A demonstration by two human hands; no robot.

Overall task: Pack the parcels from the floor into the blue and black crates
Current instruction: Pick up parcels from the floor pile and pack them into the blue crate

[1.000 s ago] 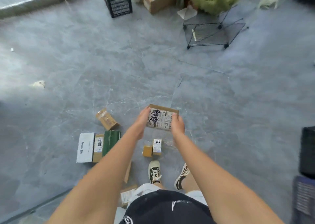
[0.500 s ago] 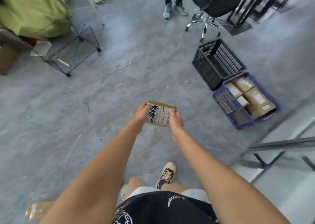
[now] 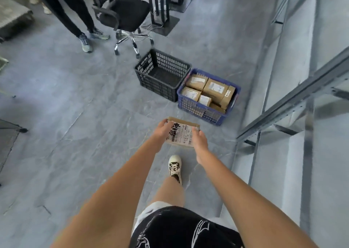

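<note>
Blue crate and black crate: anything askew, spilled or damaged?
Nothing stands out. The blue plastic crate holds brown cardboard parcels packed inside its rim; the black plastic crate beside it looks empty and upright.

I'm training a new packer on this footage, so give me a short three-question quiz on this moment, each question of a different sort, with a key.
1. True or false: the black crate already holds several parcels.
2. Multiple choice: the labelled parcel is held by A) the left hand alone, B) the right hand alone, C) both hands, one on each side.
3. Fill in: the brown parcels already packed sit in the ___ crate.

Key: 1. False, it looks empty. 2. C. 3. Blue.
</note>
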